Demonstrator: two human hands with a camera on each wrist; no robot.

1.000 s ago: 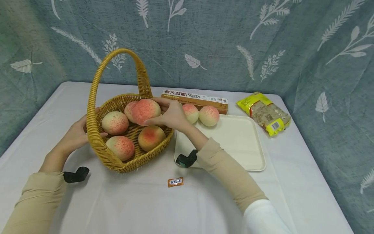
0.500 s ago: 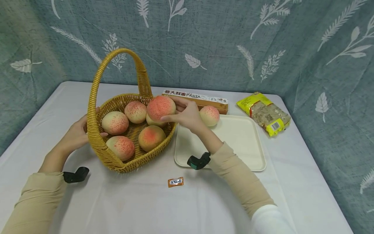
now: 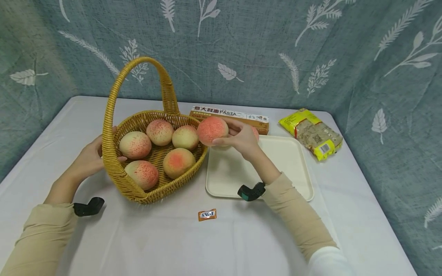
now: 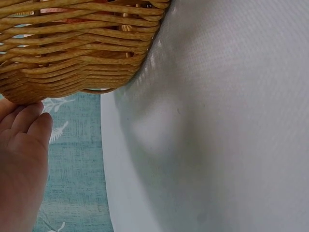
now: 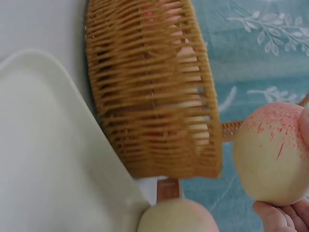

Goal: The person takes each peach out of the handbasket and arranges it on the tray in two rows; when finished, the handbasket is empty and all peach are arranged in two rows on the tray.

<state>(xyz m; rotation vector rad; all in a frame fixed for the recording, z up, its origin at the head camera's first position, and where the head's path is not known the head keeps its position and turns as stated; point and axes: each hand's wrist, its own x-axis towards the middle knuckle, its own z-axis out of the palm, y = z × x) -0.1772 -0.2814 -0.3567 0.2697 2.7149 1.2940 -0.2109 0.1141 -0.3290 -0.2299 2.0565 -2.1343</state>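
A wicker basket [image 3: 138,191] [image 4: 72,48] [image 5: 154,96] with a tall handle holds several pink-and-cream peaches [image 3: 178,162]. My left hand [image 3: 90,157] [image 4: 21,145] holds the basket's left rim, thumb over the edge and fingers on the outer wall. My right hand [image 3: 243,140] grips one peach [image 3: 212,130] [image 5: 273,154] in the air, just past the basket's right rim and over the far left corner of the cream tray [image 3: 286,168] [image 5: 48,145]. Behind that hand a second peach [image 3: 256,132] on the tray is mostly hidden. In the right wrist view a peach [image 5: 178,217] lies at the tray's edge.
A long pasta box [image 3: 241,116] lies behind the tray, and a yellow packet [image 3: 312,132] sits at the far right. A small orange sachet [image 3: 207,214] lies on the white tablecloth near the front. A patterned blue curtain hangs behind the table.
My right hand lifted a peach out of the basket and carried it right, over the rim to the tray's corner. The left hand stayed on the basket.
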